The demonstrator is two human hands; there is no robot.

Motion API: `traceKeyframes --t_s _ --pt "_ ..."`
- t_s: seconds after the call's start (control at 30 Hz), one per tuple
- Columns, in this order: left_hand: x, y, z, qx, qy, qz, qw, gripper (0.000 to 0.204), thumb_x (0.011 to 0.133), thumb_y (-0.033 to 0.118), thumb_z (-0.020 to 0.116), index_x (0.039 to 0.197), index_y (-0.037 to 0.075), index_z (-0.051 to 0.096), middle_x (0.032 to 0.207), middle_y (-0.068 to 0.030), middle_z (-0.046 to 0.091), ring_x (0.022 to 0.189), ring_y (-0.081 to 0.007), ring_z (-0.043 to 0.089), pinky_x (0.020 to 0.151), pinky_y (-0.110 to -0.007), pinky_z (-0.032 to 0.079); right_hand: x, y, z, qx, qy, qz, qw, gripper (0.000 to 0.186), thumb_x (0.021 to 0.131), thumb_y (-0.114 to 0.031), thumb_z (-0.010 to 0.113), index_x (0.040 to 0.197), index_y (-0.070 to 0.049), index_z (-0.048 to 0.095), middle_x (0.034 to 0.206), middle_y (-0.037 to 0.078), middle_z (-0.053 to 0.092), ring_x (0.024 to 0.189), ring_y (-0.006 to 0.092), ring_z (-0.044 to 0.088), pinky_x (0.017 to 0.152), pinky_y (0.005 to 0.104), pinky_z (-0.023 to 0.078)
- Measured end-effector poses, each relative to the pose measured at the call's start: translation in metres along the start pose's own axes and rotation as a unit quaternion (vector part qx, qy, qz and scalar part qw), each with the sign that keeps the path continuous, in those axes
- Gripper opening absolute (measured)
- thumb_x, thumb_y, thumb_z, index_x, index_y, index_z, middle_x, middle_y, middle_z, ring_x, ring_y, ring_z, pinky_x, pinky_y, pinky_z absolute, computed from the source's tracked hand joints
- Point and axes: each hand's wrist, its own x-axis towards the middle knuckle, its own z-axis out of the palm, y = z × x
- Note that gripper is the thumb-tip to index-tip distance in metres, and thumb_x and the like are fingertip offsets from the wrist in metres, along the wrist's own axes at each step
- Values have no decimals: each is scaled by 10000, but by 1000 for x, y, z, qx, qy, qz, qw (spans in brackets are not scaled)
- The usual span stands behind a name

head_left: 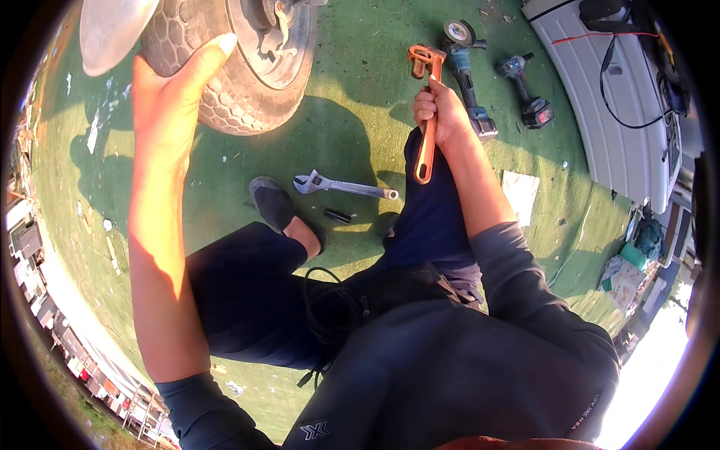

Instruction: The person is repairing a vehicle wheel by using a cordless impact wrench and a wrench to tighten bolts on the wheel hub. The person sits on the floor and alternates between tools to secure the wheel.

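My left hand is on the tread of a tyre at the upper left. Its thumb lies stretched across the tread, while the other fingers are mostly hidden at the tyre's left side. A pale rim and metal parts show inside the wheel. In my right hand is an orange pipe wrench, fingers wrapped round its handle, jaws pointing up and away from me. The wrench is above my right leg, apart from the wheel. Between my feet and the wheel, a silver adjustable wrench lies on the green ground.
A small black cylinder lies near my shoe. An angle grinder and a cordless power tool rest beyond my right hand. A grey panel with cables stands at right, a white sheet on the ground before it. A rounded silver fender overhangs the tyre.
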Motion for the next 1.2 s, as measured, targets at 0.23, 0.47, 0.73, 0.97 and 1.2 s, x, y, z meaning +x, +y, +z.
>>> traceKeyframes --t_s 0.23,0.47,0.73,0.97,1.2 --pt "4 13 11 35 56 -26 997 785 842 276 800 1477 -9 438 1414 -139 554 1308 -228 527 1142 -381 360 8 9 -7 -104 85 -32 990 217 1077 -275 456 938 -113 415 684 -28 418 514 72 406 424 228 360" --pt "5 9 8 42 40 -2 998 773 854 290 779 1481 -7 439 1427 -144 544 1322 -243 511 1163 -388 325 16 13 -12 -62 92 79 991 163 1062 -234 486 970 -113 425 651 -35 404 497 63 411 410 206 360" --pt "4 1 10 -26 28 33 999 727 860 214 779 1468 -10 449 1411 -134 560 1293 -230 538 1130 -376 376 11 14 -12 -59 89 108 988 187 1048 -279 509 962 -126 444 628 -41 412 478 65 403 396 201 345" --pt "-9 -8 50 1 126 115 985 725 774 37 816 1395 -57 453 1369 -155 564 1238 -207 570 1078 -350 444 9 16 -10 -69 105 59 990 191 1039 -269 531 952 -121 447 635 -42 415 469 64 399 395 205 341" --pt "-13 -14 56 65 142 109 982 834 743 8 828 1443 -52 378 1420 -161 507 1298 -241 523 1130 -373 396 3 16 -7 -90 92 60 990 204 1034 -255 540 936 -116 428 637 -40 406 464 62 390 391 206 333"
